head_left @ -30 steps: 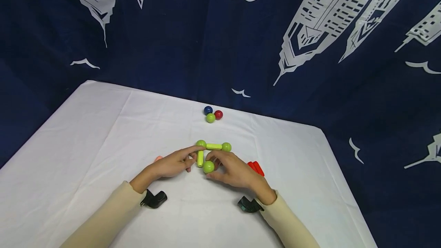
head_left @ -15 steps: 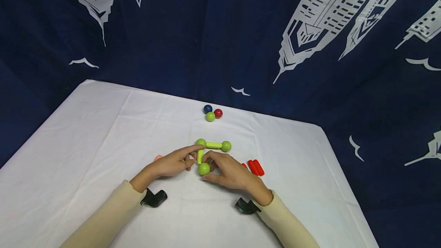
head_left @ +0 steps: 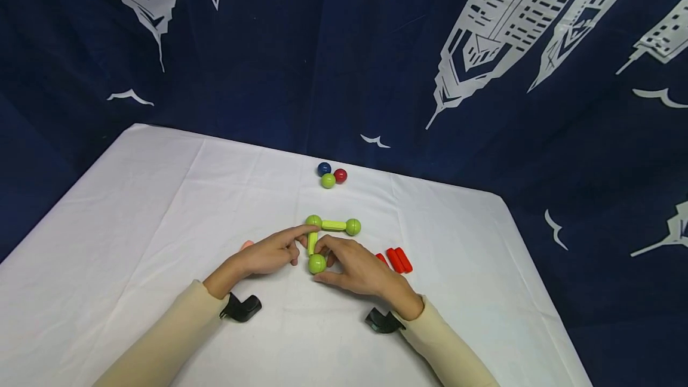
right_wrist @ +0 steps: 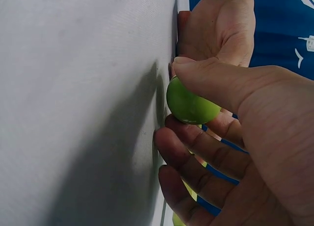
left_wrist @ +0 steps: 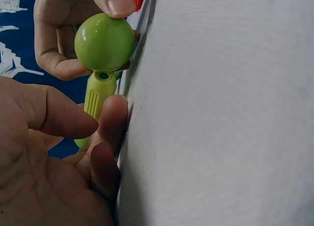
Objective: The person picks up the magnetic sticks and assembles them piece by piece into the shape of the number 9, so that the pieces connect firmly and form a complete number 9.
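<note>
1. Guided leftward within the past second: a glossy, plastic-looking green ball [head_left: 317, 263], now at the near end of a ribbed yellow-green rod [head_left: 312, 243], apparently touching.
2. Pinched between thumb and fingers of the right hand [head_left: 352, 263], on or just above a white cloth-covered table [head_left: 301, 339].
3. Stretched to the far end of that rod: the straight index finger of the left hand [head_left: 271, 252], with nothing gripped; impossible to tell whether pressing or merely resting.
4. Laid out beyond, completing an L: a glossy green corner ball [head_left: 314, 221] at far left, a second yellow-green rod [head_left: 334, 226] running right, and a green end ball [head_left: 353, 227].
5. Judged from the placement: near leg probably capped, firmness of the joint uncertain.
6. Left aside: a shiny blue ball [head_left: 324, 169], a shiny red ball [head_left: 340, 175] and a loose green ball [head_left: 328, 181] clustered far off; short red rods [head_left: 399, 260] beyond the right wrist; a pink piece [head_left: 246, 245], partly hidden, behind the left hand.
</note>
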`<state>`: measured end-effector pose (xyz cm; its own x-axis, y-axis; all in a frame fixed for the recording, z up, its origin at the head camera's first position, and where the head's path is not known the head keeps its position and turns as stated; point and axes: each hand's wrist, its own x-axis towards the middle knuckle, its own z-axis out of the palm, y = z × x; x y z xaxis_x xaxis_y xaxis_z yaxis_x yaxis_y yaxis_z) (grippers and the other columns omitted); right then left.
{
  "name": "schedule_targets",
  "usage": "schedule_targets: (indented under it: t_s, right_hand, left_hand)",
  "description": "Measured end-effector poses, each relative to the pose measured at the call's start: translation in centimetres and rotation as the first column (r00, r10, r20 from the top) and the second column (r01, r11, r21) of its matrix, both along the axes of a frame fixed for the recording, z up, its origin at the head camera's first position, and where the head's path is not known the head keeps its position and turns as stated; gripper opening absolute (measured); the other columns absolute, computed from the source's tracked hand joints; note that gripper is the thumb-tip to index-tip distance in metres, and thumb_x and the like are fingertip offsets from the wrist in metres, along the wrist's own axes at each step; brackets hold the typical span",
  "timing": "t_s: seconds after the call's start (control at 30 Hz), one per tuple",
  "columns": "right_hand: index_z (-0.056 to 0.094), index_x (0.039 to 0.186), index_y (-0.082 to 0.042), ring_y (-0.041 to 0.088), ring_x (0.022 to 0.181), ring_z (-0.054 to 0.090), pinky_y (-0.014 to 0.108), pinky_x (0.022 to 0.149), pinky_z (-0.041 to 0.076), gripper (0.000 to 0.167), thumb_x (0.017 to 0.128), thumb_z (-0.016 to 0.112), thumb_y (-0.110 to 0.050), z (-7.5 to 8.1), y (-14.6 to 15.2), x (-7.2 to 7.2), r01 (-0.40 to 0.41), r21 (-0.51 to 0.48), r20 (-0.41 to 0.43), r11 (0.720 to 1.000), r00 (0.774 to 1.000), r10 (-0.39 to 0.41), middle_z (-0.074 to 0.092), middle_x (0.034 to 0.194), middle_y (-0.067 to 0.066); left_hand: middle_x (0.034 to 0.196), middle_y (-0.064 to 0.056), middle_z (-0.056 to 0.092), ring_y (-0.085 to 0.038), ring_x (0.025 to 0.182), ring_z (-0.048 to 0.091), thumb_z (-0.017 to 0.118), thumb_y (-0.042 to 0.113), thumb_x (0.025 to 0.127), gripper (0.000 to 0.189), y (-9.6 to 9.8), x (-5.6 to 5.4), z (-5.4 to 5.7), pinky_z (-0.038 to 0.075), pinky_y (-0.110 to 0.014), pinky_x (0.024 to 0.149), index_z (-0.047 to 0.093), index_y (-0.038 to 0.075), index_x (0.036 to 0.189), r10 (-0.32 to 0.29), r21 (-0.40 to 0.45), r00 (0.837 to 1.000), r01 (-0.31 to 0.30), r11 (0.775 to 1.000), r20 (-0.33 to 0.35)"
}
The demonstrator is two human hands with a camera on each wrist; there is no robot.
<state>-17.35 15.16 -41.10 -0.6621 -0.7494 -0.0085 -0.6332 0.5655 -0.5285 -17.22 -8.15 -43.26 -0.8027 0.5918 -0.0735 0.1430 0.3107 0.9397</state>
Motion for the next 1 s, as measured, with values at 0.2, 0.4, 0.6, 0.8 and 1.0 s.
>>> schedule_targets:
  t_s: [0.2,0.4,0.6,0.8,1.0]
  right_hand:
    - [0.057,0.115,-0.014,0.006,0.086,0.061,0.020,0.082,0.051,0.035,0.089,0.077,-0.028,0.0,0.0,-0.1,-0.001,0.009,-0.012,1.000,1.000,0.001,0.065,0.105,-0.007]
    - [0.061,0.115,-0.014,0.007,0.087,0.061,0.021,0.082,0.052,0.032,0.090,0.076,-0.028,0.3,0.3,-0.1,-0.004,0.024,-0.023,1.000,1.000,0.005,0.067,0.106,-0.007]
    - [0.065,0.114,-0.009,0.014,0.088,0.064,0.029,0.084,0.054,0.030,0.090,0.076,-0.024,1.0,1.5,-0.5,-0.004,-0.002,-0.024,1.000,1.000,0.003,0.068,0.106,0.000]
    - [0.066,0.115,-0.008,0.016,0.091,0.065,0.035,0.082,0.055,0.028,0.093,0.073,-0.024,1.6,4.0,-0.9,0.043,-0.003,-0.027,0.999,0.999,-0.043,0.069,0.107,0.001]
    - [0.066,0.116,-0.007,0.016,0.088,0.065,0.034,0.076,0.056,0.030,0.093,0.073,-0.025,2.2,6.7,-1.3,0.112,-0.010,-0.001,0.994,0.994,-0.112,0.069,0.107,0.003]
  left_hand:
    - [0.121,-0.014,0.050,-0.017,0.080,0.056,0.038,-0.008,0.093,0.062,0.1,0.0,-0.2,0.041,-0.030,0.083,0.038,0.010,0.153,0.001,-0.011,1.000,-0.001,1.000,-0.005]
    - [0.121,-0.015,0.051,-0.017,0.080,0.056,0.040,-0.008,0.092,0.062,0.0,0.0,0.1,0.042,-0.028,0.080,0.037,0.008,0.152,-0.004,0.004,1.000,0.004,1.000,-0.017]
    - [0.117,-0.012,0.051,-0.015,0.079,0.055,0.042,-0.001,0.096,0.058,0.3,-0.1,0.0,0.041,-0.028,0.080,0.038,0.010,0.153,0.009,-0.018,1.000,-0.009,1.000,-0.003]
    - [0.120,-0.008,0.049,-0.013,0.082,0.056,0.066,0.024,0.096,0.064,0.4,0.1,0.3,0.043,-0.029,0.080,0.039,0.015,0.153,0.039,-0.086,0.999,-0.039,0.996,0.002]
    - [0.124,-0.011,0.049,-0.015,0.083,0.057,0.077,0.023,0.088,0.075,0.2,0.3,0.2,0.044,-0.032,0.081,0.039,0.015,0.152,0.028,-0.085,0.999,-0.031,0.996,-0.031]
